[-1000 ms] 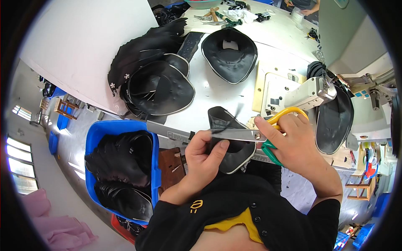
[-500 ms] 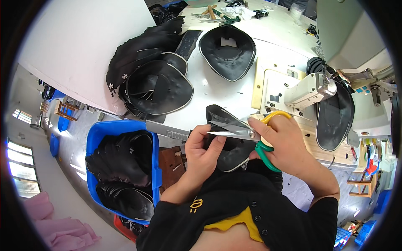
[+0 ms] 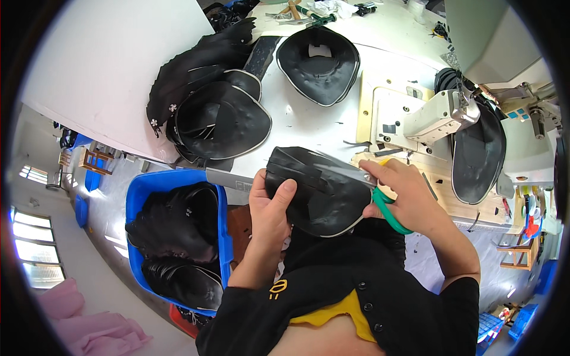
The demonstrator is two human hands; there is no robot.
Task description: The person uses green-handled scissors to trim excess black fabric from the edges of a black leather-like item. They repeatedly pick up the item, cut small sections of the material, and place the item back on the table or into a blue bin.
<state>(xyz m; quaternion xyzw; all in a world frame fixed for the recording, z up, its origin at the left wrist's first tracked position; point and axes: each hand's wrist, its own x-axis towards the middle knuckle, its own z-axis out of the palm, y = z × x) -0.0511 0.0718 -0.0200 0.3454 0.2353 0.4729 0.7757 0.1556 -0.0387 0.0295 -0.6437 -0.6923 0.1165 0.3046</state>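
In front of my body I hold a black leather piece, shaped like a shoe upper with a pale edge (image 3: 341, 207). My left hand (image 3: 270, 204) grips its left side, thumb on top and fingers behind it. In my right hand (image 3: 409, 193) is a pair of scissors (image 3: 389, 212) with green and yellow handles. Their blades, blurred by motion, point left across the top of the upper; whether they are apart I cannot tell. My right fingertips are close to the upper's right edge.
More black uppers (image 3: 240, 127) lie at the table's left, with another upper (image 3: 320, 68) farther back. A sewing machine (image 3: 439, 118) stands to the right, an upper (image 3: 478, 157) beside it. Below the table edge, a blue bin (image 3: 136, 178) holds several black pieces. Tools (image 3: 323, 21) lie at the back.
The upper has been raised and turned, so more of its surface shows. My left hand has shifted slightly left, and my right hand with the scissors slightly right.
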